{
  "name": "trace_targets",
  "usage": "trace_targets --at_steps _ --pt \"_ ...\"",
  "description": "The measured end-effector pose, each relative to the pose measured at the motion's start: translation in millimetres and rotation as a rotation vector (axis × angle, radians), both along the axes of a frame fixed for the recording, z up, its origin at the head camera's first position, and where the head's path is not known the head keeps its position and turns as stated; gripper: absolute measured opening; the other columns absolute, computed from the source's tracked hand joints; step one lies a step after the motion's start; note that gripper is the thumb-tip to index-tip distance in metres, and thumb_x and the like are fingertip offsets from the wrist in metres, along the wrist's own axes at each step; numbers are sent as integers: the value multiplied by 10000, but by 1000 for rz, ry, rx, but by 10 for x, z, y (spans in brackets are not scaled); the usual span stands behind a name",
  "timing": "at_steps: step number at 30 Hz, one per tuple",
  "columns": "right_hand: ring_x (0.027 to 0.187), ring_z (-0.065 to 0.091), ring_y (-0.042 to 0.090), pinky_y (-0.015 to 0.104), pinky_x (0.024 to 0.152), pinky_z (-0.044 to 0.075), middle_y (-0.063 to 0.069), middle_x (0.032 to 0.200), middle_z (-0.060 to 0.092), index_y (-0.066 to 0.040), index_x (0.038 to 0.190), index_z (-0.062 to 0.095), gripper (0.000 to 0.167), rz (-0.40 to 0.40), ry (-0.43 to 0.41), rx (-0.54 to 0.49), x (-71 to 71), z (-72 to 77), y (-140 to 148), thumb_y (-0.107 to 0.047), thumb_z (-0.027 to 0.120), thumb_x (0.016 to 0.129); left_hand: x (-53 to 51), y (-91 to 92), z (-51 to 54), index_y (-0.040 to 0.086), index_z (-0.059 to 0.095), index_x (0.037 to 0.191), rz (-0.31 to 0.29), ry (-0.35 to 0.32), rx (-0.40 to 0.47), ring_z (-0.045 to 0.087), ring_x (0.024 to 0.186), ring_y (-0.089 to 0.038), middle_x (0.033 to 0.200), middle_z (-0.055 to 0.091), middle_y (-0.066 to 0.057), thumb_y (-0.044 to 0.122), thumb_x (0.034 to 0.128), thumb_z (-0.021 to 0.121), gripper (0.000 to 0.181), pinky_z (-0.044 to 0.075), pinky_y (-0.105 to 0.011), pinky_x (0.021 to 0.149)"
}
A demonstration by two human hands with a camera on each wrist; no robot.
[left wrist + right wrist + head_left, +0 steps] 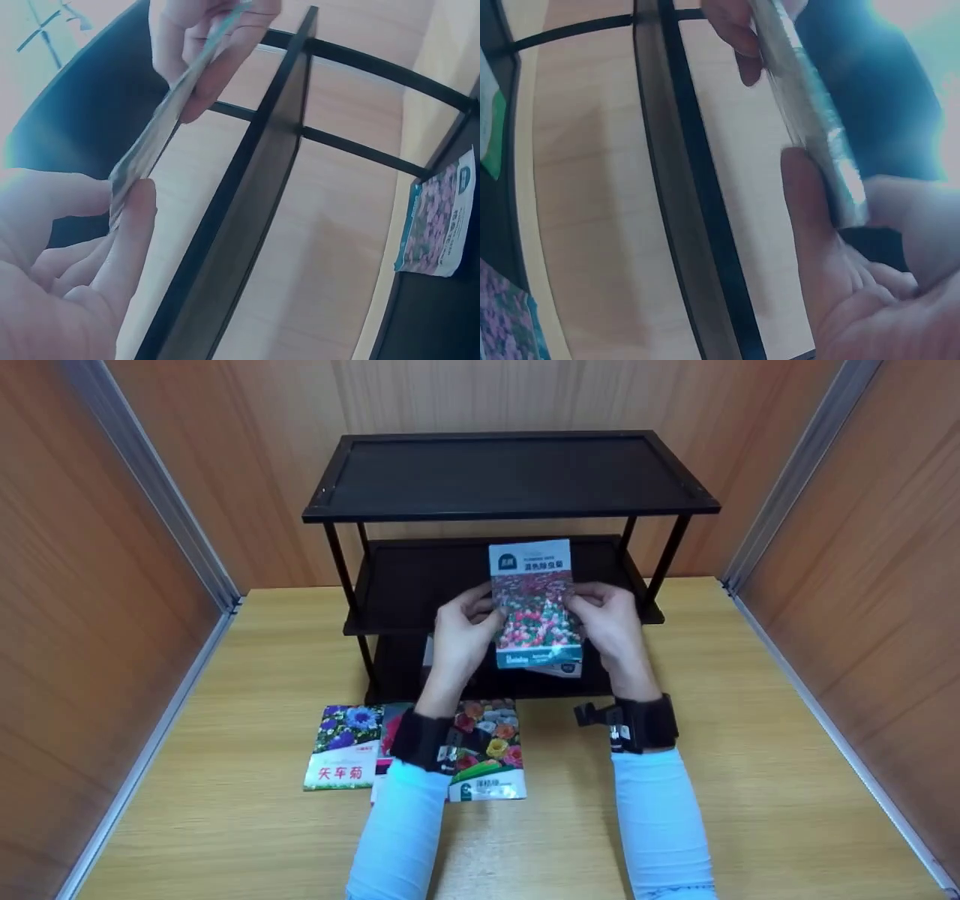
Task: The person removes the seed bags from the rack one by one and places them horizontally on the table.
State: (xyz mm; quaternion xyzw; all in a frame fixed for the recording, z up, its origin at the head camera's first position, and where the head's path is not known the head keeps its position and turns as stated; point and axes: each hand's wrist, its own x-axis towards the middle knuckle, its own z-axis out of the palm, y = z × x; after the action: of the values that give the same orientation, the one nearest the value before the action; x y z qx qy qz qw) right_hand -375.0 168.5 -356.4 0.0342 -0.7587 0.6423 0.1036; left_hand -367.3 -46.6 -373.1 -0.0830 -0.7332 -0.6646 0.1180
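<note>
A flower seed packet (pixel 534 607) with a pink-and-white bloom picture is held upright in front of the rack's middle shelf. My left hand (pixel 466 637) pinches its left edge between thumb and fingers. On the opposite edge my right hand (pixel 609 622) grips it the same way. Seen edge-on in the left wrist view, the packet (pixel 154 135) is thin and runs between both hands. The right wrist view also shows its narrow shiny edge, with the right thumb and fingers on either side.
A black three-tier rack (pixel 510 480) stands against the back wood panel. Partly hidden packets lie on its bottom shelf, one with purple-pink flowers (pixel 437 217). On the table before it lie a blue cornflower packet (pixel 345 746), a mixed-flower packet (pixel 487 750) and a pink one between them, mostly covered by my left arm.
</note>
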Motion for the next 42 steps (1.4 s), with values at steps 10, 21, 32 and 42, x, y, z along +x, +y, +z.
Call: trace_targets --at_steps 10,21,32,42 --pt "716 627 123 234 564 540 114 1008 727 18 1186 687 253 84 -123 -3 132 -115 -52 -137 635 993 144 -156 -164 40 675 1327 10 -47 65 737 862 -200 1017 758 -95 80 960 710 370 627 -360 710" --pt "768 689 163 284 672 613 128 1037 740 13 1245 684 309 116 -140 17 207 -128 -28 -186 652 1009 197 -224 -188 26 682 1307 -20 -43 36 738 823 -207 979 755 -77 88 941 726 373 624 -327 677" --pt "789 724 172 321 730 629 138 1023 750 55 1242 652 301 196 -94 -57 204 -186 18 -125 681 1002 283 -379 -208 65 687 1284 -104 -77 -1 744 843 -230 982 752 -89 101 941 755 351 632 -359 700" --pt "828 717 236 440 792 627 180 983 713 59 1114 625 194 302 -124 108 226 -184 248 -95 673 1005 344 -304 -245 49 734 1119 -194 -98 -92 723 789 -240 949 753 -86 151 987 701 170 633 -362 679"
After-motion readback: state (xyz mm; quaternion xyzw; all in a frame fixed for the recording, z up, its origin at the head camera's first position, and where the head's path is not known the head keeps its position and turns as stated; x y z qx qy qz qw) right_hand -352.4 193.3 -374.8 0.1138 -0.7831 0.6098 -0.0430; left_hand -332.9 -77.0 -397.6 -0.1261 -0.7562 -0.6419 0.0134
